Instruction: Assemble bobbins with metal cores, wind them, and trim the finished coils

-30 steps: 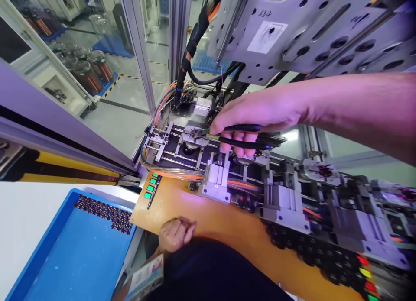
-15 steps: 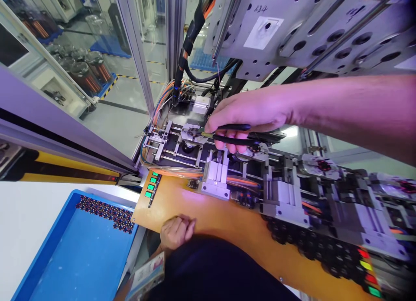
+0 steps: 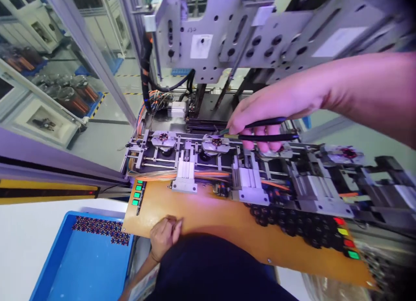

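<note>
Black-handled pliers (image 3: 268,137) lie in my right hand (image 3: 256,114), whose fingers are wrapped round the handles. Their tips reach the second metal fixture (image 3: 212,150) from the left, beside a small round dark part with copper-coloured spots (image 3: 216,141). A similar part (image 3: 163,137) sits in the leftmost fixture (image 3: 154,141). Whether the jaws grip anything is too small to tell. My left hand (image 3: 165,237) rests with curled fingers at the near edge of the orange-brown panel (image 3: 201,214); what it holds, if anything, is hidden.
A blue tray (image 3: 52,253) at lower left has rows of small dark parts (image 3: 97,228). Green buttons (image 3: 136,195) line the panel's left end; many black round pieces (image 3: 292,225) lie along its right. Metal plates (image 3: 208,45) of the machine hang above my right arm.
My right hand has brought the pliers from the leftmost fixture to the second one, toward the right. The view has turned as well. My left hand stays curled at the panel's edge.
</note>
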### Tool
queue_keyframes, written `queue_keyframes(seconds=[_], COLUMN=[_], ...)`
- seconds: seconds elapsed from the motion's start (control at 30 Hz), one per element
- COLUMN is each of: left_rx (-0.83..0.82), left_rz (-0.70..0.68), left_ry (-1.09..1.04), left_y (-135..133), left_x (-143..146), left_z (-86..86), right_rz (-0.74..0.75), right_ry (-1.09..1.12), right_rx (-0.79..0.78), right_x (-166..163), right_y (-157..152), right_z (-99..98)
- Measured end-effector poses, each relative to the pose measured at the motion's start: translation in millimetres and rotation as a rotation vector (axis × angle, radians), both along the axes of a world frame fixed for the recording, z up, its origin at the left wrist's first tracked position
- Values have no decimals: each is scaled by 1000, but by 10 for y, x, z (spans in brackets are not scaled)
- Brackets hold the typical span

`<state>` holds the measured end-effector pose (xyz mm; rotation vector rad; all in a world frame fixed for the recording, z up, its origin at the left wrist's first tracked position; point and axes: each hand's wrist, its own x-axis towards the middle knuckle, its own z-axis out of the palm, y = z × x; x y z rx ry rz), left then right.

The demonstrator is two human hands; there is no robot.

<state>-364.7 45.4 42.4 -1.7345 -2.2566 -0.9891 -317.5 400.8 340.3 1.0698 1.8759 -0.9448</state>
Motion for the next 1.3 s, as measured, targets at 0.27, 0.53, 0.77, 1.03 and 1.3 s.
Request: queue_keyframes(seconds=[0.27, 0.53, 0.77, 1.03, 1.3], left_rx=[-34, -45, -50, -47, -41], left_rz=[-20, -11, 1, 12, -4], left_ry=[7, -3, -21, -17, 2], left_y=[33, 40, 24, 18, 28], left_x=[-10, -4, -4, -4, -9], left_z=[25, 35, 7, -1, 70], right_rz=[-30, -24, -51, -19, -21], right_ry=[99, 119, 106, 218, 142], right_rx=[-63, -124, -89, -128, -24], right_x=[223, 249, 254, 279, 778], right_y=[102, 145, 100, 34, 391], right_z=[-154, -180, -172, -191, 229])
